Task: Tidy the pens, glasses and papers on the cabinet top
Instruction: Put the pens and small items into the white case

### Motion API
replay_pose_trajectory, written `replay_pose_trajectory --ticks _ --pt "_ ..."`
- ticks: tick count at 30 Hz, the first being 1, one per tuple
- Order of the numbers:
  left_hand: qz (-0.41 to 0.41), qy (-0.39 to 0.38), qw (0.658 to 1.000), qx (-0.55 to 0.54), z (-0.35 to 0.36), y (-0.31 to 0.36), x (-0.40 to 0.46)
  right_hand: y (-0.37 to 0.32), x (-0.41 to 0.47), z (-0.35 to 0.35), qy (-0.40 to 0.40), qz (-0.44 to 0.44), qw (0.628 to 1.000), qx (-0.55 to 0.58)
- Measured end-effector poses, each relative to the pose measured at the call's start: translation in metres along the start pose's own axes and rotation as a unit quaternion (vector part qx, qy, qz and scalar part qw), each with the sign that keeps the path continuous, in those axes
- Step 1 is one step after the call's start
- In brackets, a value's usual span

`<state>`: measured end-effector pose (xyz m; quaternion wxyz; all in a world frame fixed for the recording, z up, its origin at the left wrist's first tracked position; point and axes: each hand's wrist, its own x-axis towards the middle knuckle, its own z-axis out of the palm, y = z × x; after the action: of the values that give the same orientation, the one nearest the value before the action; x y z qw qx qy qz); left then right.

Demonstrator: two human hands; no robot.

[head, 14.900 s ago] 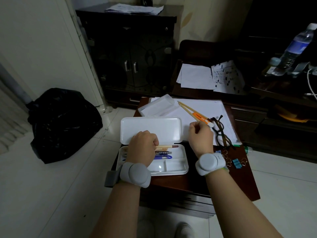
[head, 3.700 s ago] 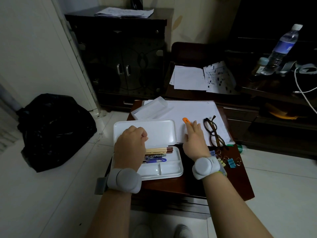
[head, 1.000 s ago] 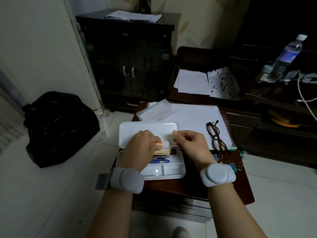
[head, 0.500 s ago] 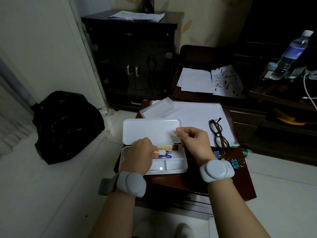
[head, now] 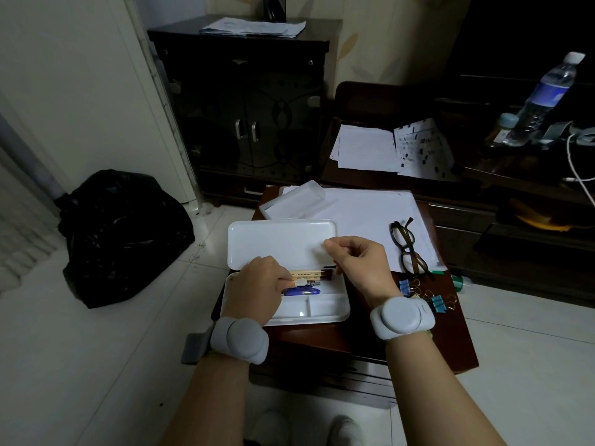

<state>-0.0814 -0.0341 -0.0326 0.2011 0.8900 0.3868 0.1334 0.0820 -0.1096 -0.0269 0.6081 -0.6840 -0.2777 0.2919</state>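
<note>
A white pencil case (head: 322, 317) lies open on the small brown cabinet top (head: 354, 344), its lid (head: 277, 243) flat behind it. Wooden pencils (head: 306, 272) and a blue pen (head: 302, 290) lie in the tray. My left hand (head: 257, 286) curls over their left ends, its fingertips on an orange-capped pen (head: 291, 283). My right hand (head: 354, 262) hovers at the case's right edge, fingers curled, thumb and forefinger together, nothing visible in them. Dark-framed glasses (head: 407, 249) lie folded open on the white papers (head: 370, 210).
A translucent box (head: 293, 199) sits on the papers' far left. Blue binder clips (head: 436, 302) lie by my right wrist. More sheets (head: 367, 148) lie on a low table behind, a water bottle (head: 547, 91) at far right, a black bag (head: 122, 233) on the floor left.
The loose pencils and the orange-capped pen went from the papers into the case. In the last second my left hand pushed the pen down among the others; my right hand let go.
</note>
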Motion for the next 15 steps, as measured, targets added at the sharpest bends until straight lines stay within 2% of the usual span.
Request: replay_pose_trajectory --ticks 15 --pt "-0.015 0.001 0.998 -0.055 0.0043 -0.0046 0.006 0.0034 0.002 0.002 -0.014 0.008 1.0 -0.022"
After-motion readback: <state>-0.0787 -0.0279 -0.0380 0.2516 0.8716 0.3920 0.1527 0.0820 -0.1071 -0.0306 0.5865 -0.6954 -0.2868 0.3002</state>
